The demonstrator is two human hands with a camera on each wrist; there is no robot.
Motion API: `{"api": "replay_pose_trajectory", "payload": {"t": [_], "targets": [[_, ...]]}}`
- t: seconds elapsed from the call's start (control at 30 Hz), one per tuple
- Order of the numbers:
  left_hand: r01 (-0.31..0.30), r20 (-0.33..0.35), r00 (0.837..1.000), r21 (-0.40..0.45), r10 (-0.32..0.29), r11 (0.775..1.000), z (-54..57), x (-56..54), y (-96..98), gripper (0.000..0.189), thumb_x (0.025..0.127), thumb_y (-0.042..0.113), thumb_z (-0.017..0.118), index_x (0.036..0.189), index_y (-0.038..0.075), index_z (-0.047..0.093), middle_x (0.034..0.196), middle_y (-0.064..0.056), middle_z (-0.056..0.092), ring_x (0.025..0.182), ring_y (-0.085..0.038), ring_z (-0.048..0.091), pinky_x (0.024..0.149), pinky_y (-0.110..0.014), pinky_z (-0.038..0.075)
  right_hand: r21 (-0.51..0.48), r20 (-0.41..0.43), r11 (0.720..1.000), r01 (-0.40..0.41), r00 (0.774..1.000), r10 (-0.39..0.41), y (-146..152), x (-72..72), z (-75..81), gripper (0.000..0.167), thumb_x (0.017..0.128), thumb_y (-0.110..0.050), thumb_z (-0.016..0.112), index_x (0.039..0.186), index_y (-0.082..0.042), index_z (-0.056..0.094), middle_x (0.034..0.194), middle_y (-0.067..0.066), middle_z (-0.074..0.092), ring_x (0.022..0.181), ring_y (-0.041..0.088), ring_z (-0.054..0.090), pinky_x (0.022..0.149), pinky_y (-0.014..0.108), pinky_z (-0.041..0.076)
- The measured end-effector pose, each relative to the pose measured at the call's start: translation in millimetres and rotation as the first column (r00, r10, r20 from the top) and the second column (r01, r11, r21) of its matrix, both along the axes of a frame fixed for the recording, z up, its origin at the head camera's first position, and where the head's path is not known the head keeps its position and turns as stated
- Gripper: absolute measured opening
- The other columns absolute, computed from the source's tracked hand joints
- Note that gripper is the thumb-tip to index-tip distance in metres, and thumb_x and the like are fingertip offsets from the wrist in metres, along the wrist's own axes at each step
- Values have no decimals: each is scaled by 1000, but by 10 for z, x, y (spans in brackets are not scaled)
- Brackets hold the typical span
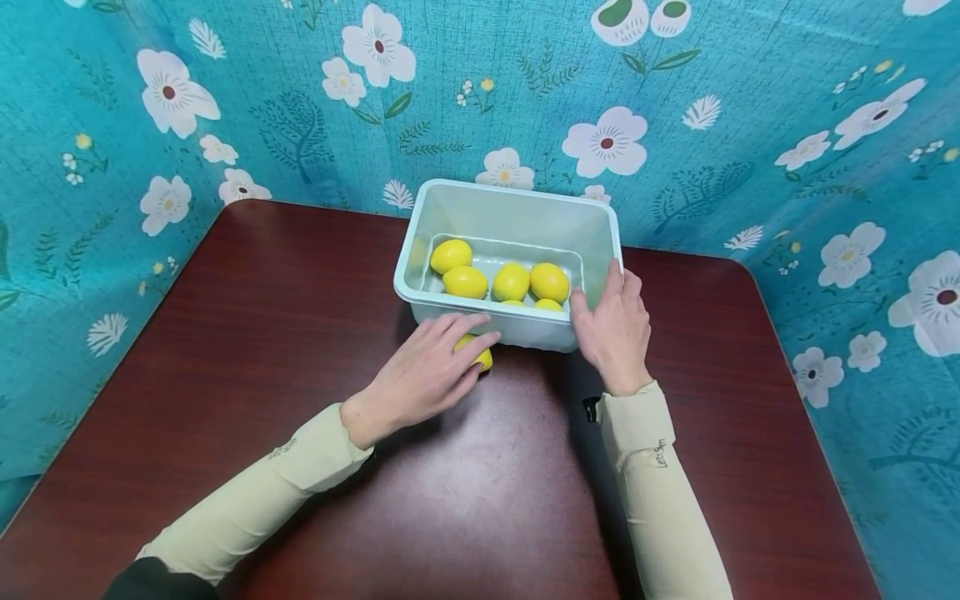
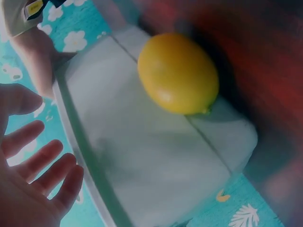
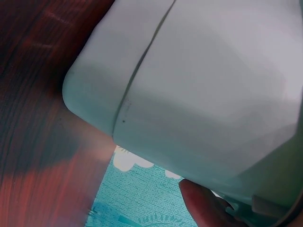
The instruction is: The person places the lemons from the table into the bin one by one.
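A pale plastic bin (image 1: pixel 517 329) stands near the back of the table with several lemons (image 1: pixel 512 282) inside. In front of its near wall is one more lemon (image 1: pixel 483 358), seen whole in the left wrist view against the bin's pale wall. My left hand (image 1: pixel 423 367) hovers over that lemon with fingers spread and loosely bent. In the left wrist view a gap shows between the left hand (image 2: pixel 38 165) and the lemon (image 2: pixel 177 73). My right hand (image 1: pixel 615 329) grips the bin's right end at the rim, thumb toward the front corner.
The dark red wooden table (image 1: pixel 300 275) runs up to a teal flowered cloth (image 1: pixel 480 92) hanging behind and at both sides. In the right wrist view the bin's wall (image 3: pixel 199 85) fills most of the picture.
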State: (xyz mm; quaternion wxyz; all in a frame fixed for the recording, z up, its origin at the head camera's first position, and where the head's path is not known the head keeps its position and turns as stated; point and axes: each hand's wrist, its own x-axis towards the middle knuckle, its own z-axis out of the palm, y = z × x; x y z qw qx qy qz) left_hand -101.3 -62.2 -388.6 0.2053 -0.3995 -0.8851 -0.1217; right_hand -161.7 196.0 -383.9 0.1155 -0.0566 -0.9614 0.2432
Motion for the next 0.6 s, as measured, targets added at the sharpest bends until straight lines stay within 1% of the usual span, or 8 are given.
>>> {"api": "replay_pose_trajectory", "payload": {"t": [0.13, 0.4, 0.6], "targets": [[-3, 14, 1000, -21, 3, 1000, -69, 10, 13, 41, 91, 21, 63, 129, 11, 57, 133, -9, 55, 118, -26, 51, 88, -39, 47, -2, 5, 1000, 3, 1000, -3, 2, -1, 1, 72, 94, -44, 42, 152, -4, 26, 145, 22, 37, 110, 45, 52, 88, 60, 46], [-8, 31, 999, -42, 10, 999, -180, 18, 22, 37, 92, 21, 59, 128, 12, 57, 130, -8, 55, 116, -25, 52, 86, -38, 47, -7, 2, 1000, -1, 1000, 1, 3, 1, -3, 71, 95, -44, 42, 152, -4, 26, 146, 22, 37, 111, 45, 53, 89, 60, 46], [-13, 43, 999, -51, 15, 999, -273, 0, 42, 38, 90, 18, 62, 127, 12, 57, 128, -9, 56, 115, -25, 53, 85, -39, 46, -9, 0, 1000, 1, 1000, -1, -1, 1, 1, 72, 94, -43, 42, 152, -4, 26, 146, 21, 37, 112, 45, 52, 89, 61, 46]]}}
